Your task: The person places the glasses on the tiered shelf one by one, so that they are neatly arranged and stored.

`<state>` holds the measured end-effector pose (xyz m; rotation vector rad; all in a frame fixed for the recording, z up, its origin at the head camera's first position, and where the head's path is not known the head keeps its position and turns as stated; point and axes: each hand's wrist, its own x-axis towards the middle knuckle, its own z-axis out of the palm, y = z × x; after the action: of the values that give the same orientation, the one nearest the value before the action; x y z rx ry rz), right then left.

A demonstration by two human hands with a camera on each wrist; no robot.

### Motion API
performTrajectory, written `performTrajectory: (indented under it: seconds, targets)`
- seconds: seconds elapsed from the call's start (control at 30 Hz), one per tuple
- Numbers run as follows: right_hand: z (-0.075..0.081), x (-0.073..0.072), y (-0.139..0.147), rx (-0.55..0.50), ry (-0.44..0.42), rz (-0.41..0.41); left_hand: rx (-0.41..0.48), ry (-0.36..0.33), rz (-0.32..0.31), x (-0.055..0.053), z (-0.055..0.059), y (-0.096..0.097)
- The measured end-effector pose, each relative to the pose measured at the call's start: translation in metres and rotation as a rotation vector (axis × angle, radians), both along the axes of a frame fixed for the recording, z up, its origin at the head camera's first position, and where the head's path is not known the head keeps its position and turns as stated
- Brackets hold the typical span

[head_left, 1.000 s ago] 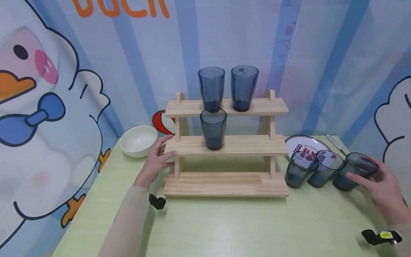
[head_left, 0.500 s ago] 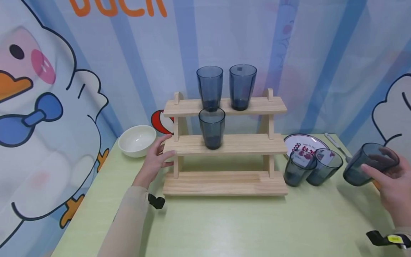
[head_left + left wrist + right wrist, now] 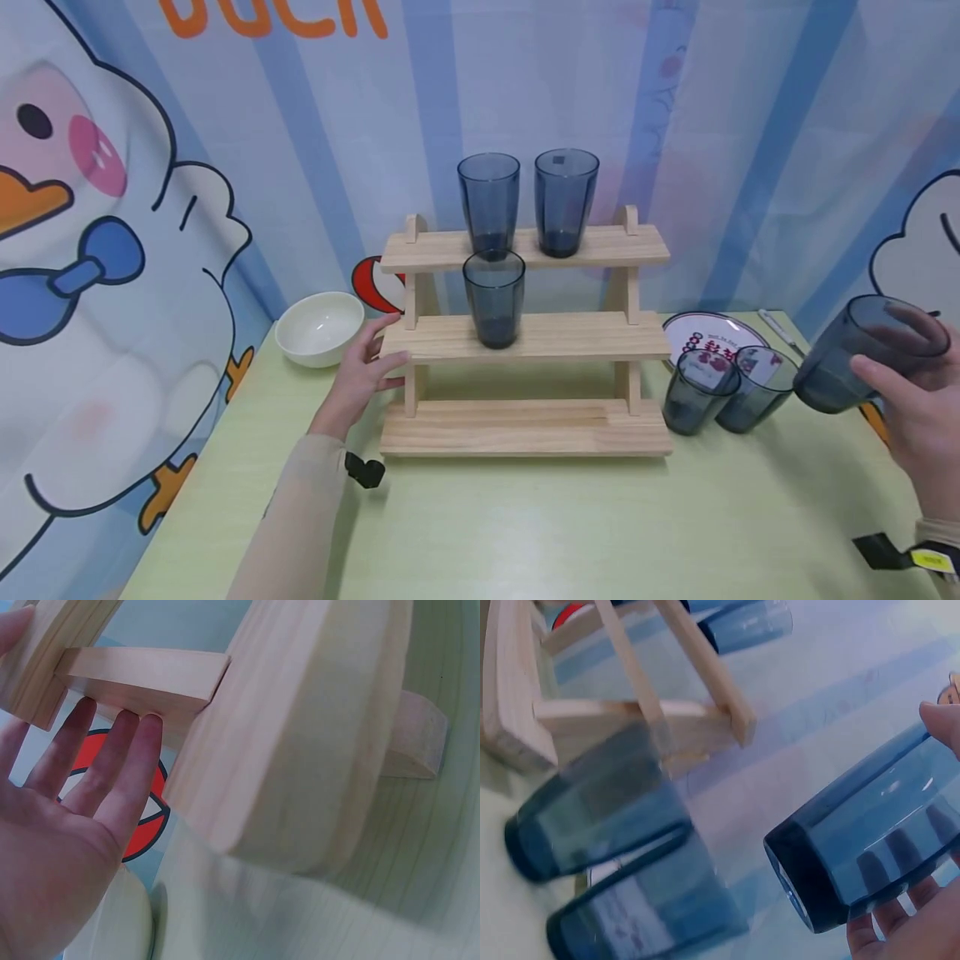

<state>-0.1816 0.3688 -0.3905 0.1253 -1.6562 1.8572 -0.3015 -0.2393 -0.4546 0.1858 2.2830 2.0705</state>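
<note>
My right hand (image 3: 915,417) grips a blue-grey drinking glass (image 3: 855,358), held tilted above the table at the far right. In the right wrist view, fingers show through the wall of this glass (image 3: 877,832). My left hand (image 3: 360,379) touches the left side of a three-tier wooden shelf (image 3: 525,429), its fingers fairly straight. The left wrist view has the fingertips (image 3: 150,727) against a wooden upright (image 3: 142,675). Two glasses stand on the top tier, among them the right one (image 3: 566,204). Another glass (image 3: 495,300) stands on the middle tier.
Two more glasses, a left one (image 3: 693,396) and a right one (image 3: 756,392), stand on the table right of the shelf. Behind them lie a printed plate (image 3: 712,333) and a utensil with a pale handle (image 3: 780,329). A white bowl (image 3: 318,329) sits at the left.
My right hand has lifted the glass off the table and moved it up and to the right, tilting it. The left hand has stayed at the shelf.
</note>
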Motion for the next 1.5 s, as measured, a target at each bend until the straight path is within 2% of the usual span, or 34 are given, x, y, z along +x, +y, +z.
performTrajectory:
  seconds: [0.33,0.7,1.0,1.33,1.5]
  targets:
    - [0.026,-0.003,-0.039,0.096,-0.011,0.129,-0.006,0.009,-0.005,-0.002,-0.001,0.000]
    - [0.040,-0.020,-0.082,0.069,-0.048,0.279,-0.016,-0.003,0.001,-0.002,-0.002,0.001]
    - [0.047,-0.033,-0.121,0.260,-0.154,0.246,-0.014,-0.011,0.008,-0.001,-0.001,0.002]
    - [0.049,-0.046,-0.158,0.299,-0.237,0.303,-0.011,-0.018,0.004,-0.001,0.002,-0.001]
    - [0.045,-0.054,-0.172,0.312,-0.265,0.289,-0.012,-0.024,0.009,-0.001,0.003,0.000]
